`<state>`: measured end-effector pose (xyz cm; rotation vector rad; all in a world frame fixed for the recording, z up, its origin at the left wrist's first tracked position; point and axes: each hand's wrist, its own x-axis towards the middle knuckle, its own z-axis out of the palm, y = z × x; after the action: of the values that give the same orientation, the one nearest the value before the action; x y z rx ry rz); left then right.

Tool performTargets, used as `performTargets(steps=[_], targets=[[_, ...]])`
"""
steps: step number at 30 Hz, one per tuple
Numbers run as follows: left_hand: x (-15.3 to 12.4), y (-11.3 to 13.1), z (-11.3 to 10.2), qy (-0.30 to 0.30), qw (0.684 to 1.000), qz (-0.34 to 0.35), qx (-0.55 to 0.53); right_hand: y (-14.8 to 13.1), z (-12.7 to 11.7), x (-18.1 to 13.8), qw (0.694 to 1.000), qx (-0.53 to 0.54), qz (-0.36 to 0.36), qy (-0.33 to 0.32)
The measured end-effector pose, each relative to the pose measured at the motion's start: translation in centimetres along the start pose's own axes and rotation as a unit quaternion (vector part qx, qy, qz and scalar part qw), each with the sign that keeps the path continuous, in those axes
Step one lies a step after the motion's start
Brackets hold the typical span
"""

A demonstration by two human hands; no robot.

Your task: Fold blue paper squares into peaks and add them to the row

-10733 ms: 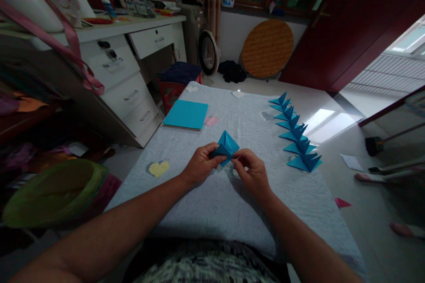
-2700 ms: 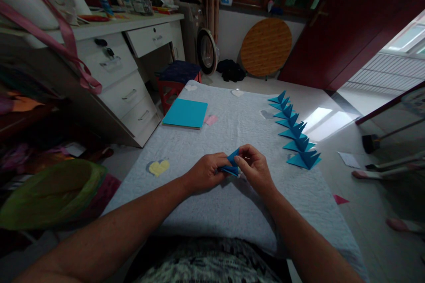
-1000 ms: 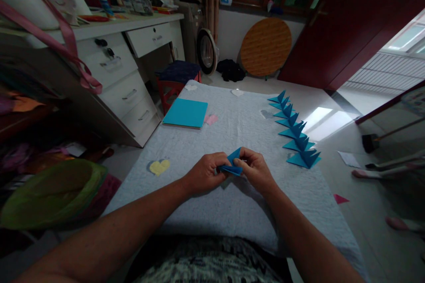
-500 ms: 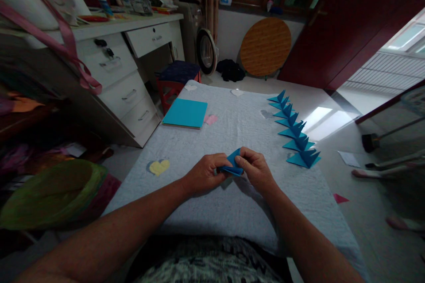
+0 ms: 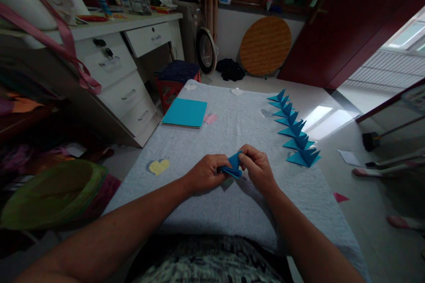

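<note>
Your worktop (image 5: 199, 212) is covered by a pale cloth with heart patches. Along its right edge stands a row of folded blue pieces (image 5: 292, 131), set close behind one another, points raised. At the far left lies the stack of blue sheets (image 5: 185, 112), flat and squared, well apart from your hands.

Your hands are near the middle, apart from each other, with one piece between them. Your left hand (image 5: 209, 171) is clamped on its left side, fingers over the top. Your right hand (image 5: 257, 166) pinches its upper right edge between thumb and fingertip.

The folded blue paper (image 5: 234, 161) shows one flap standing up and several layers fanned below it, towards you. Whether its underside touches the cloth cannot be told.

Finding on the step: you appear to be shaping a flap on a part-folded piece. The next move calls for a steady left grip, the right fingertips aligning the flap's edge before pressing the crease, and the lower layers kept from slipping.
</note>
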<state>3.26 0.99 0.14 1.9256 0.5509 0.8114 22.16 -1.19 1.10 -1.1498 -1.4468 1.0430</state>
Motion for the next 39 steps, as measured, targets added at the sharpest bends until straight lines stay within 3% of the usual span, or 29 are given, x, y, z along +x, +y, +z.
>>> performTargets(steps=[17,26,34,39], targets=[[0.0,0.0,0.1,-0.009,1.0,-0.024,-0.003,-0.2,0.0,0.0,0.995,-0.061,-0.049,0.057],[-0.1,-0.3,0.0,-0.003,1.0,-0.024,-0.003,-0.1,-0.4,0.2,0.993,0.017,-0.046,0.105],[-0.2,0.2,-0.1,0.128,0.992,0.003,-0.019,0.4,-0.1,-0.3,0.995,0.098,-0.018,0.032],[-0.2,0.4,-0.5,0.177,0.984,0.026,0.013,-0.3,0.5,-1.0,0.99,-0.014,-0.137,0.018]])
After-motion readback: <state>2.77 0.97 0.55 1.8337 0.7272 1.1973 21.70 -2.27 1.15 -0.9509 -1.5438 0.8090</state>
